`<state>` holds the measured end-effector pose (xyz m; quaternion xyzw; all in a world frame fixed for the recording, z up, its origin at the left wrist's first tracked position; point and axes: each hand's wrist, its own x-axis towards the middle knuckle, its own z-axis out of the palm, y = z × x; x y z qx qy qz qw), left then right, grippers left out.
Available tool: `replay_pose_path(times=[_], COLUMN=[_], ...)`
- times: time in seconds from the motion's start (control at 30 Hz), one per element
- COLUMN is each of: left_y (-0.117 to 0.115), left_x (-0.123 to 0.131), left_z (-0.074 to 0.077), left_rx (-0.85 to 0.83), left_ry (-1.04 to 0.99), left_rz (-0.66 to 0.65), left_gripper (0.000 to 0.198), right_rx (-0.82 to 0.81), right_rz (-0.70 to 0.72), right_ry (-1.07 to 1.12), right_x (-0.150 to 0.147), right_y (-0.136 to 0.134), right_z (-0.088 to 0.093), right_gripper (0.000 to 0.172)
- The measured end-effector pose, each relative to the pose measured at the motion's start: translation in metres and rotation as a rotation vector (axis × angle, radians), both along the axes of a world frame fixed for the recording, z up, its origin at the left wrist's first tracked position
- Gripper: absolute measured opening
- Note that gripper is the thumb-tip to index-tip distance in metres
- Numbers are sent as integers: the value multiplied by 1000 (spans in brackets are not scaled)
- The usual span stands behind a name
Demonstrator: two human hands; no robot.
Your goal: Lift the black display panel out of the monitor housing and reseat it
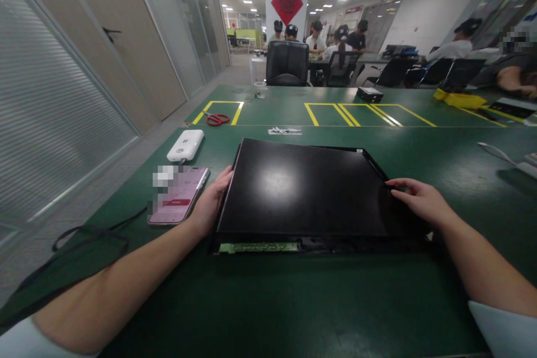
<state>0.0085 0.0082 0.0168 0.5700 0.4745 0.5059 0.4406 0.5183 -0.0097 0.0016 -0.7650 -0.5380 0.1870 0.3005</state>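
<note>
A glossy black LCD screen panel (302, 190) lies askew over a shallow black frame (373, 162), its left side raised. Along the near edge a green circuit board strip (258, 247) shows beneath it. My left hand (213, 198) is closed on the panel's left edge, with part of the fingers hidden behind it. At the right edge, my right hand (413, 197) pinches with thumb and forefinger; the panel and frame run close together there.
Left of the panel lie a phone (184, 196), a white power bank (185, 145) and a black cable (90, 229). Farther back on the green table (335, 302) are red scissors (217, 119), small screws or parts (285, 131) and a black box (369, 94). People sit beyond.
</note>
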Motion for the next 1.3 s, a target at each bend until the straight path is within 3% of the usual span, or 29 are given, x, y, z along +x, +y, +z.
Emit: replay_pose_path(times=[0.27, 0.43, 0.83, 1.1, 1.3], left_y=[2, 4, -2, -10, -9], left_x=[-9, -13, -12, -11, -13], left_z=[-15, -22, -13, -8, -12], left_rx=[-25, 43, 217, 319, 246], left_ry=[25, 191, 301, 296, 238], left_rz=[-22, -65, -130, -128, -145], left_gripper=[57, 67, 59, 58, 60], right_rx=[-9, -7, 47, 40, 30], right_rz=[-3, 14, -11, -148, -195], right_ry=[-28, 0, 34, 111, 239], right_x=[5, 11, 7, -15, -14], right_y=[2, 4, 5, -1, -2], right_z=[-3, -8, -7, 12, 9], right_gripper=[39, 39, 39, 30, 34])
